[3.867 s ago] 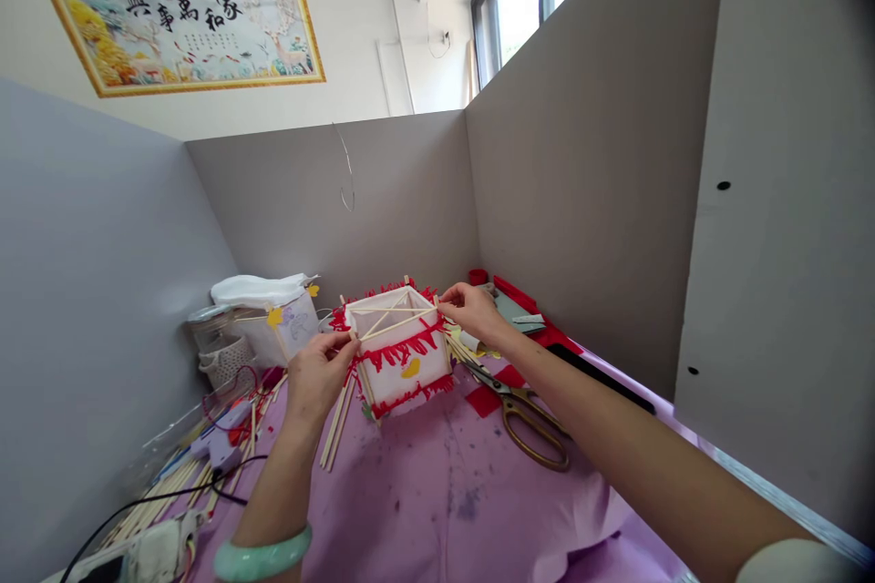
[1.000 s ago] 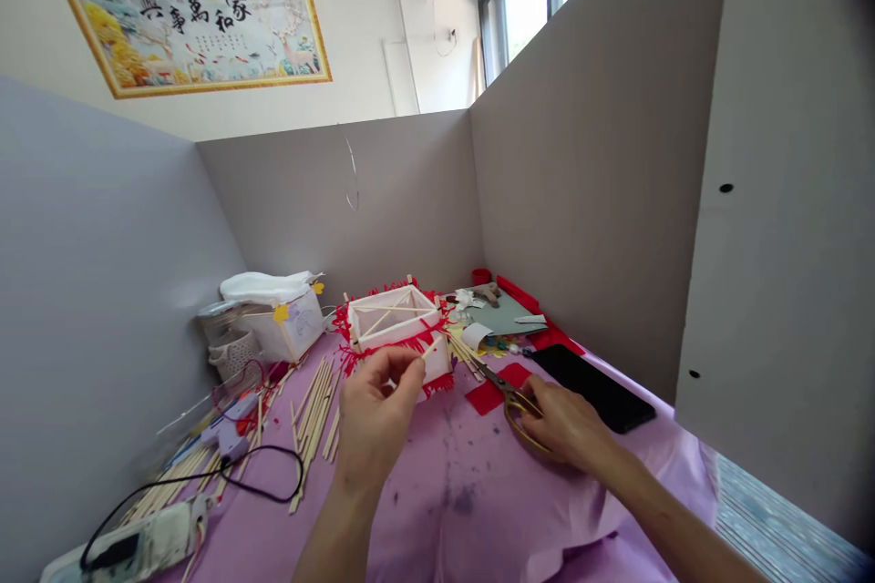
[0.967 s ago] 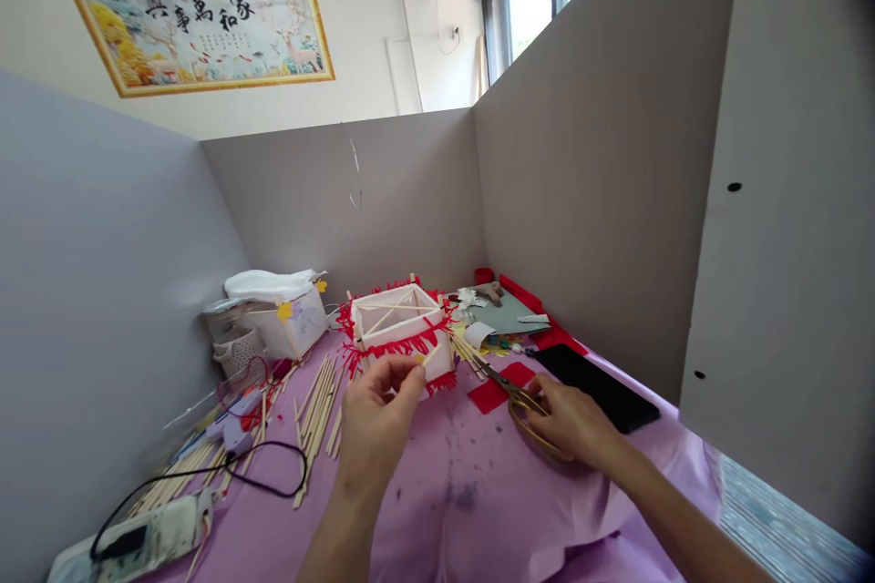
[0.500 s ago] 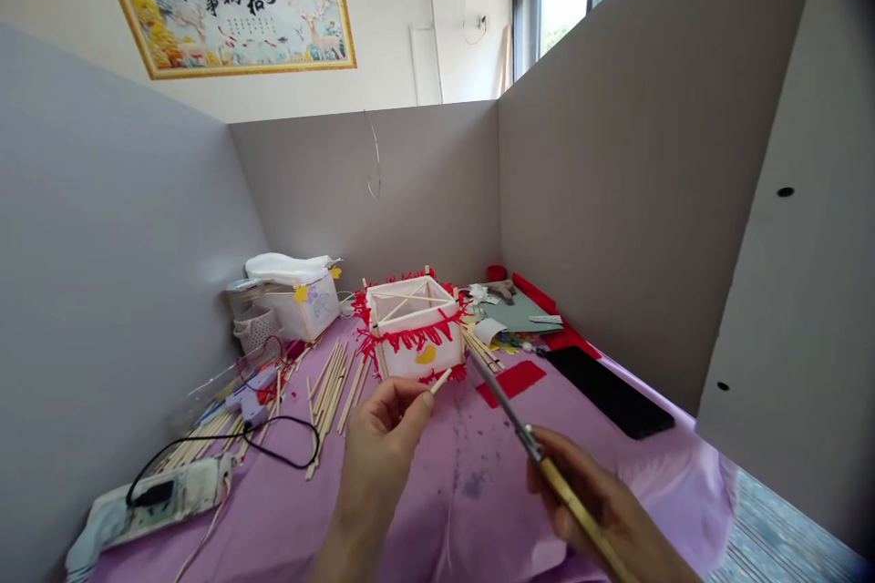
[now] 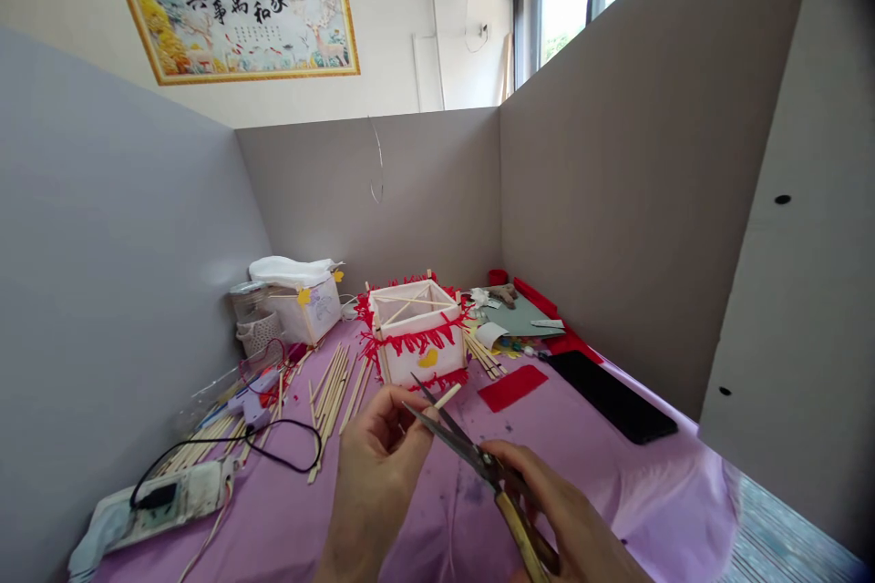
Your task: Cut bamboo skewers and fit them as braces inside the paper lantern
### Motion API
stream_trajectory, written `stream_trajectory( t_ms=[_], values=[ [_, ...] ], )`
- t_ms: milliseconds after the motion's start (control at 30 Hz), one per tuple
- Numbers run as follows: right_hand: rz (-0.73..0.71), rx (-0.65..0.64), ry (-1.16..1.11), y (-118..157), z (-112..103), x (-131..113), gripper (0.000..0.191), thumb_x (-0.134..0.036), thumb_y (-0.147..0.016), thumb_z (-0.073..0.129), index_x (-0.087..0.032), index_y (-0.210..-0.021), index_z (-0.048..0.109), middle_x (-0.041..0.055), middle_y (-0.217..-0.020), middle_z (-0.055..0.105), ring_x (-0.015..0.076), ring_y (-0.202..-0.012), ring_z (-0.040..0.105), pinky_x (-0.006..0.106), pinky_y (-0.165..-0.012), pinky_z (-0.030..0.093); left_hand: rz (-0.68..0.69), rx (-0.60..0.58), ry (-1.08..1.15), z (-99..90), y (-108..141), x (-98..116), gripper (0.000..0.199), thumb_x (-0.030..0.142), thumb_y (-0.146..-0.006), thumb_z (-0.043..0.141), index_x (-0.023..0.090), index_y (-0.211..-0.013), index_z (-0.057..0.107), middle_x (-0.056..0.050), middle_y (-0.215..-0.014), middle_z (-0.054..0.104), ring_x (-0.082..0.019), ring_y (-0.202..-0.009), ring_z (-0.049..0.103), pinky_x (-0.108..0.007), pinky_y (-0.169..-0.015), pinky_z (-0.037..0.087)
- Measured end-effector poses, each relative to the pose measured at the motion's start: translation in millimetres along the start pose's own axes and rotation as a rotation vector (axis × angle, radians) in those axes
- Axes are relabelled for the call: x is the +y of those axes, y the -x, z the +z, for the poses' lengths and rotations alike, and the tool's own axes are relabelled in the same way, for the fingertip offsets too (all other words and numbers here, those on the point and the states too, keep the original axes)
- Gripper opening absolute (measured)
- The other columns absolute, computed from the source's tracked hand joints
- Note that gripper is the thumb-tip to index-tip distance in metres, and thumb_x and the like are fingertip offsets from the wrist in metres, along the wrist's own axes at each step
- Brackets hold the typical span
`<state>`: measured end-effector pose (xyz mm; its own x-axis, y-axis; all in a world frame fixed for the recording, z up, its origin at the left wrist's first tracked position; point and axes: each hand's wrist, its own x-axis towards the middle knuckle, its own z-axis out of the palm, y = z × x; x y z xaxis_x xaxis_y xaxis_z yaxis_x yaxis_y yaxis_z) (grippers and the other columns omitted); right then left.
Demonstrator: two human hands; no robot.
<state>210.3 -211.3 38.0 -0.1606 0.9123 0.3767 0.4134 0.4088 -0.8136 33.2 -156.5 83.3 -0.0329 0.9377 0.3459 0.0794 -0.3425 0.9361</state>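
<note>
Between thumb and fingers, my left hand (image 5: 383,465) pinches a short pale wooden stick (image 5: 447,396), whose end points up to the right. My right hand (image 5: 547,501) grips a pair of scissors (image 5: 471,451) with yellow handles. Their blades are spread, one on each side of the stick near my left fingertips. Whether the blades touch the stick I cannot tell. Just beyond stands a white box-shaped lantern (image 5: 416,342) with a stick frame, red fringe and a yellow heart on its front.
Loose wooden sticks (image 5: 333,387) and a glue gun (image 5: 252,405) lie left, near a power strip (image 5: 170,506) and black cable. Right are a red strip (image 5: 512,388), a black phone (image 5: 612,396) and green card (image 5: 526,314). A second white box (image 5: 304,305) stands back left. Grey partitions surround the table.
The scissors have moved left and opened, bringing their blades around the stick. My right hand has shifted left with them, while my left hand stays nearly in place.
</note>
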Motion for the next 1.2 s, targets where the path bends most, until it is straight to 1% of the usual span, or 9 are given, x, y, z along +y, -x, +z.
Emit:
stream_trajectory(
  t_ms=[167, 333, 467, 567, 767, 867, 933, 1033, 1200],
  values=[
    [-0.005, 0.031, 0.002, -4.0, 2.9, 4.1, 0.062, -0.016, -0.061, 0.059, -0.038, -0.118, 0.049, 0.0016, -0.101, 0.063, 0.0221, -0.079, 0.061, 0.032, -0.072, 0.051, 0.026, -0.011, -0.030, 0.9, 1.7, 1.9, 0.012, 0.030, -0.069, 0.064, 0.018, -0.066, 0.060, 0.001, -0.060, 0.057, -0.010, -0.054, 0.046, -0.018, -0.049, 0.037],
    [-0.020, -0.052, -0.037, -9.4, -1.0, 5.3, 0.065, -0.018, -0.056, 0.062, -0.036, -0.117, 0.050, 0.0019, -0.099, 0.063, 0.0208, -0.070, 0.059, 0.029, -0.062, 0.051, 0.017, -0.031, -0.043, 1.3, 5.9, 3.1, 0.016, 0.033, -0.070, 0.065, 0.019, -0.065, 0.060, 0.002, -0.057, 0.054, -0.009, -0.051, 0.043, -0.018, -0.047, 0.035],
    [0.002, 0.053, 0.007, -5.7, 0.5, -5.2, 0.061, -0.018, -0.061, 0.060, -0.037, -0.118, 0.049, 0.0014, -0.101, 0.062, 0.0213, -0.076, 0.059, 0.030, -0.068, 0.050, 0.023, -0.034, -0.044, 1.9, 6.8, 0.6, 0.012, 0.032, -0.072, 0.063, 0.020, -0.069, 0.062, 0.001, -0.060, 0.055, -0.012, -0.058, 0.050, -0.020, -0.051, 0.038],
    [-0.003, 0.066, 0.031, -3.1, 2.9, -7.6, 0.059, -0.018, -0.063, 0.059, -0.037, -0.118, 0.049, 0.0016, -0.099, 0.062, 0.0213, -0.076, 0.059, 0.030, -0.070, 0.049, 0.024, -0.026, -0.058, 2.0, 6.6, -1.7, 0.011, 0.031, -0.072, 0.063, 0.021, -0.069, 0.063, 0.000, -0.063, 0.058, -0.014, -0.063, 0.054, -0.021, -0.055, 0.041],
    [-0.065, -0.073, 0.011, -14.4, 6.5, 11.1, 0.057, -0.031, -0.065, 0.068, -0.027, -0.118, 0.048, 0.0028, -0.091, 0.059, 0.0179, -0.067, 0.052, 0.028, -0.063, 0.045, 0.027, -0.037, -0.098, 0.4, 7.7, -0.9, 0.010, 0.030, -0.072, 0.062, 0.020, -0.069, 0.063, 0.000, -0.065, 0.061, -0.015, -0.063, 0.056, -0.022, -0.055, 0.042],
    [-0.085, -0.095, -0.008, -25.1, 11.6, 16.4, 0.052, -0.036, -0.069, 0.068, -0.024, -0.116, 0.048, 0.0005, -0.083, 0.056, 0.0146, -0.063, 0.047, 0.024, -0.057, 0.040, 0.051, -0.022, -0.184, -1.0, 4.7, 2.6, 0.010, 0.029, -0.072, 0.060, 0.020, -0.068, 0.061, 0.000, -0.064, 0.060, -0.014, -0.060, 0.054, -0.021, -0.055, 0.042],
    [-0.086, -0.083, -0.009, -31.5, 16.8, 17.8, 0.043, -0.037, -0.071, 0.068, -0.022, -0.108, 0.051, -0.0012, -0.076, 0.053, 0.0130, -0.061, 0.043, 0.023, -0.056, 0.037, 0.076, -0.007, -0.248, -1.5, 0.6, 4.2, 0.011, 0.029, -0.072, 0.058, 0.019, -0.068, 0.061, 0.001, -0.062, 0.059, -0.013, -0.058, 0.053, -0.021, -0.054, 0.041],
    [-0.052, -0.077, -0.017, -38.5, 25.1, 21.4, 0.030, -0.033, -0.073, 0.066, -0.019, -0.096, 0.053, -0.0030, -0.070, 0.048, 0.0112, -0.059, 0.038, 0.022, -0.055, 0.034, 0.112, 0.003, -0.336, -0.6, -6.8, 2.4, 0.012, 0.028, -0.073, 0.055, 0.019, -0.069, 0.060, 0.001, -0.061, 0.059, -0.011, -0.055, 0.051, -0.021, -0.051, 0.040],
    [-0.041, -0.097, -0.112, -44.7, 31.1, 31.0, 0.022, -0.029, -0.078, 0.062, -0.019, -0.094, 0.051, -0.0054, -0.065, 0.042, 0.0094, -0.056, 0.033, 0.021, -0.053, 0.030, 0.189, 0.039, -0.499, 4.2, -16.8, -5.9, 0.013, 0.028, -0.076, 0.053, 0.019, -0.069, 0.059, 0.004, -0.054, 0.055, -0.009, -0.048, 0.047, -0.020, -0.046, 0.034]
  ],
)
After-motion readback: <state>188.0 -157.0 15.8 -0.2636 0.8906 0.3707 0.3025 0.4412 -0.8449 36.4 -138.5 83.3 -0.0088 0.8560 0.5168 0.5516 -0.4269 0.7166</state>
